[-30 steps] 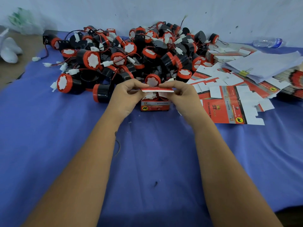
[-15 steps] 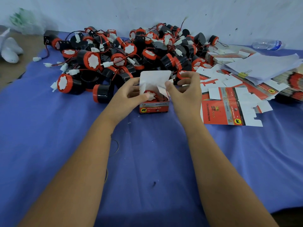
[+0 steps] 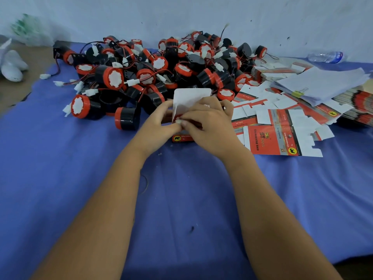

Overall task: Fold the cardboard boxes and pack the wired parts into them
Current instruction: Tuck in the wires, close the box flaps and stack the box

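Note:
A small red cardboard box (image 3: 181, 138) stands on the blue cloth with its white lid flap (image 3: 191, 96) raised. My left hand (image 3: 159, 124) holds the box's left side. My right hand (image 3: 210, 122) lies over the open top, and its fingers pinch a small white connector at the box mouth. The part inside the box is mostly hidden by my hands. Behind the box lies a heap of black and red wired parts (image 3: 161, 69) with white connectors. Flat unfolded red and white boxes (image 3: 276, 136) lie to the right.
A clipped stack of white papers (image 3: 323, 83) lies on more flat boxes at the right. A plastic water bottle (image 3: 327, 56) lies by the wall. White objects (image 3: 12, 65) sit on the brown surface at the far left. The blue cloth (image 3: 181, 199) stretches toward me.
The box lid, held flat over the box a second ago, now stands raised. My right hand has moved left over the box mouth and pinches the white connector there.

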Demonstrator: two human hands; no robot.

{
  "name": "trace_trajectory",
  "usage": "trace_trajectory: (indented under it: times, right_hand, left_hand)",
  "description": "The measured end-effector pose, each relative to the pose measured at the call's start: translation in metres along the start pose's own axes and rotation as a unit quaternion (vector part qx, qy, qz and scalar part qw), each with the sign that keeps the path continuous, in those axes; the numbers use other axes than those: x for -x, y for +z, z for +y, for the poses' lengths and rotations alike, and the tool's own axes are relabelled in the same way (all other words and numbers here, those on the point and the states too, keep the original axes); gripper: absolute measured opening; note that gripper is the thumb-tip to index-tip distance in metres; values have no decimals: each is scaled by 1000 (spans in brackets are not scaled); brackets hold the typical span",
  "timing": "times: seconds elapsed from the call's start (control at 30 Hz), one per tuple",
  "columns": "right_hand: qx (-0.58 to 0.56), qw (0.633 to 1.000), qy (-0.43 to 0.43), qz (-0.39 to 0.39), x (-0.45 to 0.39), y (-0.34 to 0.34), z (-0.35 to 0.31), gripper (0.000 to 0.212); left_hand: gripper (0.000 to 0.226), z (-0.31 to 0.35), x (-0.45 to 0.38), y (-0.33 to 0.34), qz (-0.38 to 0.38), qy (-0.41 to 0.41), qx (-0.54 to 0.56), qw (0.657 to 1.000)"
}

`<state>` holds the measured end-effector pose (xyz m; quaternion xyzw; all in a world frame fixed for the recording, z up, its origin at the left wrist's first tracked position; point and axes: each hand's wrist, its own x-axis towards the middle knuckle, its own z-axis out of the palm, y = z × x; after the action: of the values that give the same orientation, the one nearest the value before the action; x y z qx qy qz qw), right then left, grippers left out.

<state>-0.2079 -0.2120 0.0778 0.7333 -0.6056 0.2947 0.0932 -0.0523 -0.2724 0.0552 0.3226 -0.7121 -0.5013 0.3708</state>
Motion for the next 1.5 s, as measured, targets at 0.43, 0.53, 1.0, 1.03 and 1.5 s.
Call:
trace_trajectory:
  times: [0.43, 0.53, 1.0, 1.03, 1.5]
  right_hand:
    - [98, 995, 9, -29, -5, -5, 6, 20]
    - [90, 995, -12, -46, -8, -11, 4, 23]
    - [81, 994, -9, -66, -18, -24, 5, 22]
    - [81, 994, -4, -70, -19, -25, 5, 22]
    - [171, 973, -31, -150, -35, -45, -6, 34]
  left_hand:
    - [43, -2, -4, 4, 17, -30, -30, 999]
    - [39, 0, -3, 9, 21, -29, -18, 999]
    - [33, 1, -3, 10, 12, -49, 8, 999]
    - [33, 2, -2, 10, 10, -50, 10, 999]
    - [36, 7, -1, 12, 13, -53, 28, 998]
